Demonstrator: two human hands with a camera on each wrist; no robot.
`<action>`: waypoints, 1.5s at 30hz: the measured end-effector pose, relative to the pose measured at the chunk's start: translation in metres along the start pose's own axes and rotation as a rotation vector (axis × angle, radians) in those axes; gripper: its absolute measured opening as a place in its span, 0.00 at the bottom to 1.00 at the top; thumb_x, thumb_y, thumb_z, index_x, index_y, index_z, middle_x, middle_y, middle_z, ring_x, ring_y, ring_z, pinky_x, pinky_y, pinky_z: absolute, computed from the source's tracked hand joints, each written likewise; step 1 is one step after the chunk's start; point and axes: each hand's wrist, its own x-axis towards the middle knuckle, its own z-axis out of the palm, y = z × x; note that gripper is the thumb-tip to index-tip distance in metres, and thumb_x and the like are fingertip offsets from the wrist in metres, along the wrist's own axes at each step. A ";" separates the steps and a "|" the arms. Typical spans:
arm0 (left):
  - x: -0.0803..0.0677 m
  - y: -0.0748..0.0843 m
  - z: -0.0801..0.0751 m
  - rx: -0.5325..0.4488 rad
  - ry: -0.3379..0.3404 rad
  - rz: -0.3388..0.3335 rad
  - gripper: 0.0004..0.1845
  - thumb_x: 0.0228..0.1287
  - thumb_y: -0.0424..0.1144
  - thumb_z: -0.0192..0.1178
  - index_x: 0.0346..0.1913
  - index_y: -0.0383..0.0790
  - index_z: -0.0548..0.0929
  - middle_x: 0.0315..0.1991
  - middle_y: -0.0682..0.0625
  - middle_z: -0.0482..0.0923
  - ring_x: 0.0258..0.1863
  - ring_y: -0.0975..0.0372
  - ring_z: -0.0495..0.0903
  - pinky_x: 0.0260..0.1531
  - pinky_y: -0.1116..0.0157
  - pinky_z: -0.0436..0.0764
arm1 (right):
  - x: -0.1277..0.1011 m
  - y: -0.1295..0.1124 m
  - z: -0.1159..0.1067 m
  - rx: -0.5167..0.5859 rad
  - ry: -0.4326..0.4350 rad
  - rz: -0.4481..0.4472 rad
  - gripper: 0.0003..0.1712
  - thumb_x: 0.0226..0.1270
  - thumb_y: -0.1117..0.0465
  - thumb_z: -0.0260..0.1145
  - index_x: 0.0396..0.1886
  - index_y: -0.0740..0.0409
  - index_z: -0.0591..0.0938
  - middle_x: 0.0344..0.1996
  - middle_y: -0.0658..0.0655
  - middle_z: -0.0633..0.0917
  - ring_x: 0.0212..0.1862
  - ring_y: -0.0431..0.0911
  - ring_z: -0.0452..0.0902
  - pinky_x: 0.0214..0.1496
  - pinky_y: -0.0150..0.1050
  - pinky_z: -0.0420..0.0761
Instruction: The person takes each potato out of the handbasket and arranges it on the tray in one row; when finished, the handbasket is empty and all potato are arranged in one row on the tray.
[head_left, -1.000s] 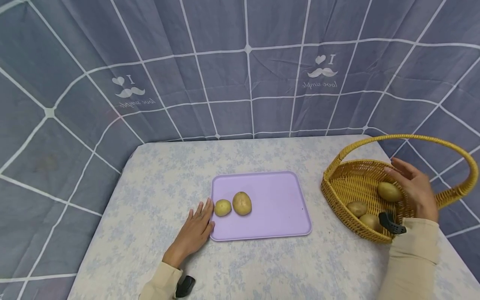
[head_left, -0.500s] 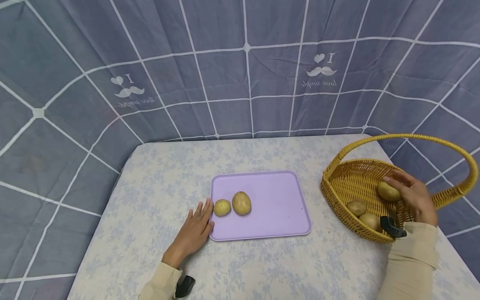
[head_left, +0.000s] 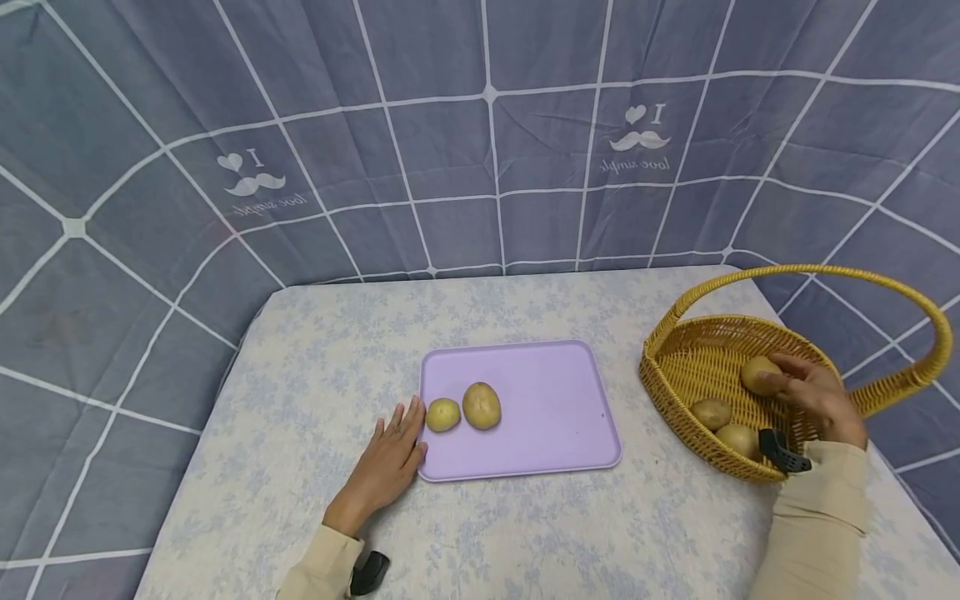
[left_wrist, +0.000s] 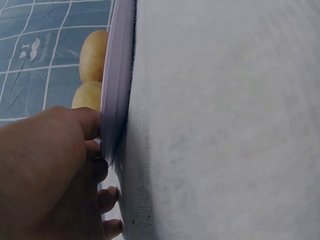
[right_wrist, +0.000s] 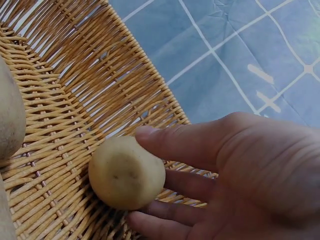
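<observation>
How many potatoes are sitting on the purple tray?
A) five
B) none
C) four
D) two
D: two yellow-brown potatoes, a small round potato and a bigger oval potato, lie side by side at the left end of the flat purple plastic tray; the left hand rests flat against that tray's edge.

A basket (head_left: 697,367) of woven wicker, golden and ribbed, is seen, its strands faintly glossy. A matt, dull-skinned potato (right_wrist: 126,172) (smooth but for small pits) is pinched by the right hand (right_wrist: 235,175). The lilac tray (head_left: 555,417) looks like smooth plastic; the table (head_left: 315,367) is covered in printed matt cloth.
</observation>
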 end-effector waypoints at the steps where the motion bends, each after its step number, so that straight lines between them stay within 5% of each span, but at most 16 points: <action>1: 0.000 0.000 0.000 0.000 0.000 -0.001 0.31 0.67 0.44 0.43 0.68 0.40 0.47 0.68 0.48 0.46 0.67 0.52 0.44 0.62 0.47 0.44 | 0.000 0.001 0.001 0.006 -0.006 -0.015 0.42 0.61 0.49 0.57 0.65 0.71 0.53 0.41 0.36 0.71 0.36 0.26 0.67 0.34 0.27 0.74; 5: -0.001 0.000 0.001 0.003 -0.002 -0.003 0.31 0.67 0.44 0.44 0.68 0.39 0.47 0.68 0.48 0.46 0.67 0.52 0.44 0.62 0.46 0.44 | 0.002 0.002 0.003 0.010 -0.031 -0.029 0.44 0.60 0.51 0.59 0.64 0.73 0.52 0.36 0.33 0.69 0.32 0.27 0.69 0.32 0.30 0.76; 10: -0.002 0.000 0.001 0.000 -0.004 -0.005 0.31 0.67 0.44 0.44 0.68 0.40 0.47 0.68 0.48 0.46 0.67 0.52 0.44 0.62 0.46 0.44 | 0.003 0.001 0.007 -0.041 -0.029 -0.024 0.44 0.60 0.52 0.60 0.64 0.74 0.51 0.44 0.61 0.72 0.29 0.30 0.70 0.30 0.34 0.77; 13: -0.002 0.000 0.001 -0.004 -0.002 -0.004 0.31 0.67 0.43 0.44 0.68 0.40 0.48 0.68 0.48 0.46 0.67 0.52 0.44 0.62 0.46 0.44 | 0.003 0.000 0.007 -0.074 -0.007 -0.048 0.42 0.60 0.54 0.60 0.63 0.76 0.53 0.44 0.66 0.72 0.28 0.31 0.70 0.28 0.34 0.77; 24: -0.002 -0.001 0.003 0.009 -0.004 -0.010 0.30 0.68 0.44 0.42 0.69 0.40 0.48 0.68 0.49 0.46 0.68 0.52 0.44 0.62 0.46 0.43 | 0.003 -0.002 0.006 -0.148 0.060 -0.127 0.36 0.59 0.58 0.61 0.59 0.78 0.61 0.26 0.53 0.75 0.22 0.35 0.67 0.19 0.31 0.69; 29: -0.001 0.000 0.004 0.010 0.003 -0.008 0.30 0.68 0.45 0.42 0.68 0.40 0.48 0.68 0.49 0.47 0.67 0.52 0.44 0.62 0.46 0.44 | 0.002 -0.002 0.005 -0.161 0.090 -0.169 0.34 0.58 0.58 0.62 0.57 0.78 0.64 0.32 0.57 0.77 0.26 0.30 0.67 0.24 0.27 0.70; 35: 0.001 -0.001 0.001 0.020 0.001 -0.005 0.31 0.68 0.45 0.43 0.68 0.39 0.48 0.68 0.48 0.46 0.67 0.52 0.44 0.62 0.46 0.44 | -0.001 -0.002 0.003 -0.075 0.115 -0.156 0.37 0.59 0.53 0.61 0.62 0.70 0.61 0.40 0.38 0.73 0.36 0.24 0.64 0.33 0.19 0.66; 45: 0.001 0.001 0.000 0.003 -0.012 -0.012 0.30 0.68 0.44 0.43 0.68 0.40 0.47 0.68 0.49 0.45 0.68 0.53 0.43 0.63 0.47 0.43 | -0.005 -0.011 0.001 0.069 0.154 -0.164 0.36 0.58 0.54 0.62 0.65 0.54 0.61 0.46 0.29 0.70 0.42 0.22 0.64 0.36 0.15 0.65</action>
